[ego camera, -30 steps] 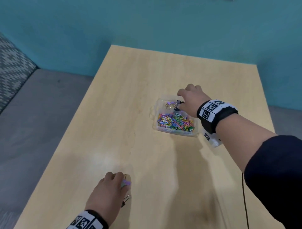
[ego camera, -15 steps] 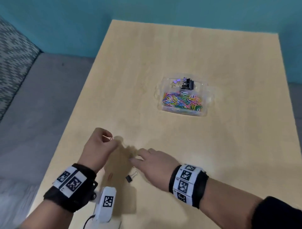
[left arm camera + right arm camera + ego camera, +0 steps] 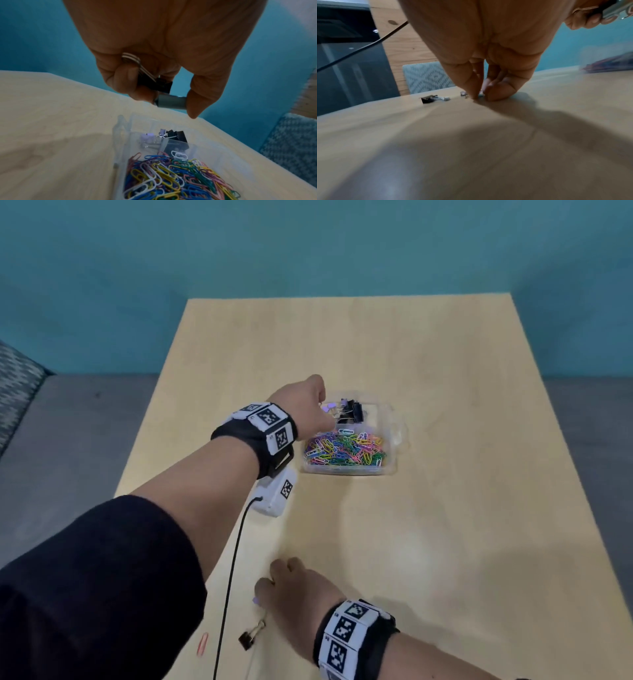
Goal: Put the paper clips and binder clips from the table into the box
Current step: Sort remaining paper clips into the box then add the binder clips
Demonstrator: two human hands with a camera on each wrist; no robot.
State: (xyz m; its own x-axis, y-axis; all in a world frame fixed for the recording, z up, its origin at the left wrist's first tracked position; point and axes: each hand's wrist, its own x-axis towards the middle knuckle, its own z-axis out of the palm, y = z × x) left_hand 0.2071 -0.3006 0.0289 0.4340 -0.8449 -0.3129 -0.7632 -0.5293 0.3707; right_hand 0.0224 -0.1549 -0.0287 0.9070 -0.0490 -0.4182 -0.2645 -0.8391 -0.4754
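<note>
A clear plastic box (image 3: 390, 440) sits mid-table, with coloured paper clips (image 3: 346, 448) in its near part and black and lilac binder clips (image 3: 352, 410) in its far part. My left hand (image 3: 323, 409) hovers over the box's far left corner. In the left wrist view this left hand (image 3: 171, 102) pinches a grey binder clip (image 3: 171, 102) and a black binder clip (image 3: 154, 83) above the box (image 3: 123, 135). My right hand (image 3: 263, 594) (image 3: 479, 96) rests fingertips-down near the table's front edge, pinching a small lilac clip (image 3: 256, 600). A black binder clip (image 3: 251, 637) (image 3: 429, 99) lies just beside it.
A red paper clip (image 3: 202, 643) lies at the front left of the wooden table (image 3: 445, 508). A black cable (image 3: 233, 577) hangs from the left wrist camera across the front. The table's left edge drops to grey floor (image 3: 68, 440); a teal wall (image 3: 308, 251) stands behind.
My left hand has travelled from the table's front to above the box, carrying binder clips. My right hand stayed near the front and lowered its fingertips onto the small clip.
</note>
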